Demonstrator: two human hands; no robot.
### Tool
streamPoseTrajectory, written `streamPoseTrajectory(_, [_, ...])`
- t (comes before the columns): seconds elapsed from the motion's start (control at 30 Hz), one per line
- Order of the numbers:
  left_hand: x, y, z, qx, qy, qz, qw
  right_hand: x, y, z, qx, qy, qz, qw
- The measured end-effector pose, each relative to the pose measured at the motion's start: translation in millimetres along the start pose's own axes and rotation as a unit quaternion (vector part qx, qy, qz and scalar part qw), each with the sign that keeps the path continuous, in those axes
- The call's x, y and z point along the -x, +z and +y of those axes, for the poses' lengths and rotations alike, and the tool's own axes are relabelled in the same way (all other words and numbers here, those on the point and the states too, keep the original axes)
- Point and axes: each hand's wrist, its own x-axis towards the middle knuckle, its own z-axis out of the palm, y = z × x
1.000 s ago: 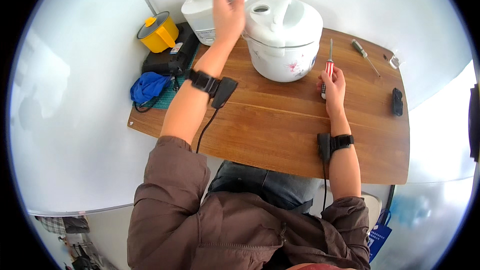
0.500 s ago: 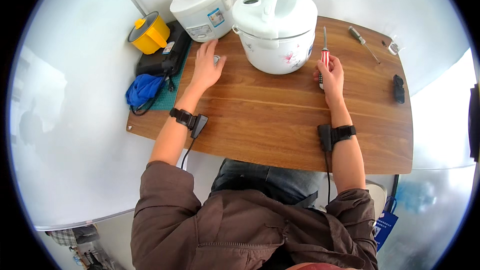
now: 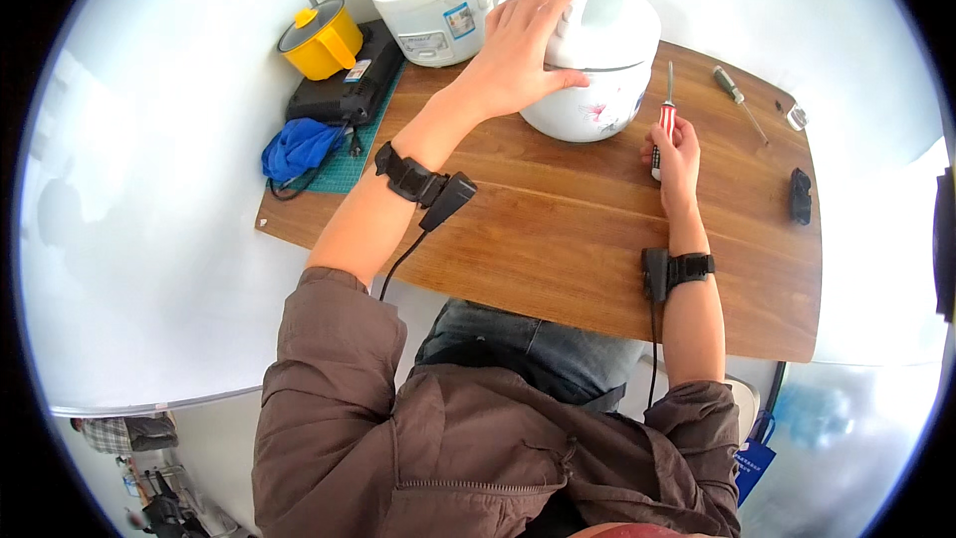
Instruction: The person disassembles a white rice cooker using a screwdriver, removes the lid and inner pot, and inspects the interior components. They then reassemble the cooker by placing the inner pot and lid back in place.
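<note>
My left hand (image 3: 523, 45) reaches over the front left of a white rice cooker (image 3: 607, 108) with a printed flower. Its fingers stretch up to the lid's handle, and its thumb points right across the front near the lid's seam. Whether the hand presses on the lid or hovers before it, I cannot tell. My right hand (image 3: 677, 161) is closed round the red-and-white striped handle of a screwdriver (image 3: 668, 118), its metal shaft pointing away from me. The cooker's handle and steam vent are largely covered by my left hand.
A second, smaller white rice cooker (image 3: 433, 15) stands back left. Beside it a yellow pot (image 3: 334, 48) rests on a black case (image 3: 349, 90), with a blue cloth (image 3: 302, 149) nearer. At right lie another screwdriver (image 3: 737, 98) and a small black object (image 3: 801, 196).
My left hand has risen from the tabletop, beside a small round object, and moved right to the large cooker's lid. My right hand still holds the screwdriver. The view has shifted slightly.
</note>
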Motion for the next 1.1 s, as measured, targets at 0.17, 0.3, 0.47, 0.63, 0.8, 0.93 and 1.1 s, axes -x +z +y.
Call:
streamPoseTrajectory(0.17, [-5.2,-1.1,9.5,0.018,-0.044,-0.018,0.999,-2.0,-1.4,2.6,0.006,-0.002,-0.008,1.0])
streamPoseTrajectory(0.3, [-9.8,-4.6,18.6,0.004,-0.064,0.008,0.998,-3.7,-2.1,4.7,0.001,0.002,-0.008,1.0])
streamPoseTrajectory(0.47, [-29.9,-28.0,41.0,-0.057,-0.032,0.064,0.996,-2.5,-0.9,4.1,0.003,0.0,-0.011,1.0])
streamPoseTrajectory(0.63, [-75.9,-66.7,63.8,-0.071,-0.073,0.102,0.99,-1.1,-1.8,2.0,0.008,-0.001,-0.002,1.0])
streamPoseTrajectory(0.8, [-124.3,-83.8,39.9,-0.148,-0.077,0.095,0.981,-5.6,-11.8,2.1,0.028,-0.003,0.015,1.0])
streamPoseTrajectory(0.93, [-143.6,-106.8,-12.3,-0.101,-0.132,0.081,0.983,1.2,10.1,4.6,0.012,0.005,-0.011,1.0])
streamPoseTrajectory(1.1, [-127.7,-66.6,-72.1,0.047,-0.047,0.185,0.981,-5.4,-7.2,3.3,0.025,0.005,0.01,1.0])
